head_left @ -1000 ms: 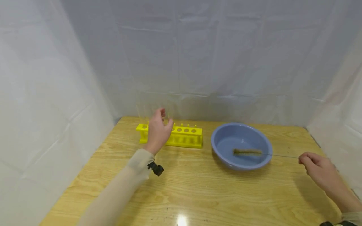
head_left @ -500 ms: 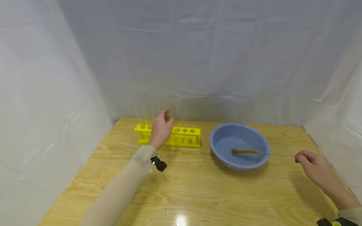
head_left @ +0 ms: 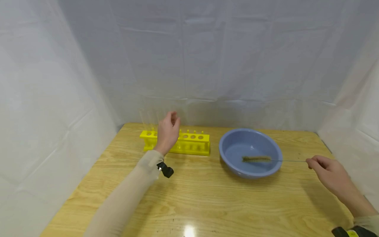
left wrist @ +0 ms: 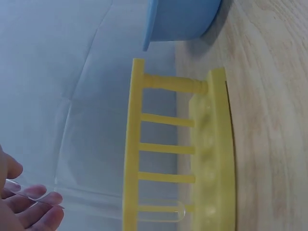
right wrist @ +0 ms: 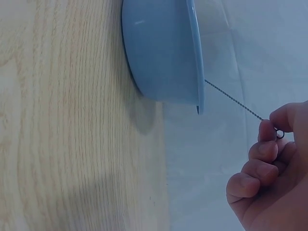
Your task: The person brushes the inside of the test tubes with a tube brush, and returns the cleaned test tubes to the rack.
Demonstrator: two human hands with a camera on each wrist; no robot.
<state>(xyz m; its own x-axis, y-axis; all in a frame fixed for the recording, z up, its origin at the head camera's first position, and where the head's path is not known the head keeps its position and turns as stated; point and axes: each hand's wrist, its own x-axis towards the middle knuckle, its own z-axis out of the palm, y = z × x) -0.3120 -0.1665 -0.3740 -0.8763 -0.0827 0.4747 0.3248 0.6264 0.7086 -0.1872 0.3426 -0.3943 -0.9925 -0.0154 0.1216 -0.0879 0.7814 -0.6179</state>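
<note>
A yellow test tube rack [head_left: 193, 144] stands on the table, with clear test tubes [head_left: 145, 120] upright at its left end. My left hand [head_left: 168, 131] reaches over the rack and holds the upper part of a clear test tube [left wrist: 159, 210] between thumb and fingers. That tube passes through the rack's top plate, its rounded bottom close over the base. My right hand [head_left: 328, 171] pinches the wire handle [right wrist: 233, 99] of a test tube brush near its end loop. The brush's brown bristle head [head_left: 256, 159] is over the inside of the blue basin [head_left: 250, 174].
The basin stands right of the rack on the wooden table [head_left: 189, 194]. Holes without tubes and short yellow pegs show at the rack's right end. White sheeting [head_left: 201, 65] hangs behind and along both sides.
My left thumb and fingers have come closer together at the test tube. My right hand keeps its pinch on the brush handle. The whole view has shifted slightly.
</note>
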